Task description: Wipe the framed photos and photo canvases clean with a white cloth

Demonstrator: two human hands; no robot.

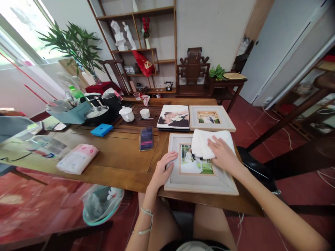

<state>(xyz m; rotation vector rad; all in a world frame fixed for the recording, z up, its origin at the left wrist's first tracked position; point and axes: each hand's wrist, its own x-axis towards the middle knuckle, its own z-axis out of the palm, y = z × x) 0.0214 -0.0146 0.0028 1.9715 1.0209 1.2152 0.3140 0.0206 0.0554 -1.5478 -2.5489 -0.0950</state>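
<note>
A framed wedding photo [174, 179] with a wide pale border lies flat near the table's front edge. My left hand [162, 170] rests on the frame's left side, fingers stretched out and thumb apart. Over the frame's upper right part, a folded white cloth [201, 143] covers some of the picture. My right hand [222, 153] has hold of the cloth from above, pressing it down with the fingers; the thumb is hidden. Behind it lie a second framed photo [209, 117] and a photo album or stacked prints [173, 117] with a couple on top.
On the wooden table [123, 150] are a phone [146, 138], a blue box [102, 130], a tissue pack [77, 159], a lidded white cup [126, 114] and a small white bowl [144, 113]. A lined bin [103, 205] stands below. A dark chair [288, 157] is at right.
</note>
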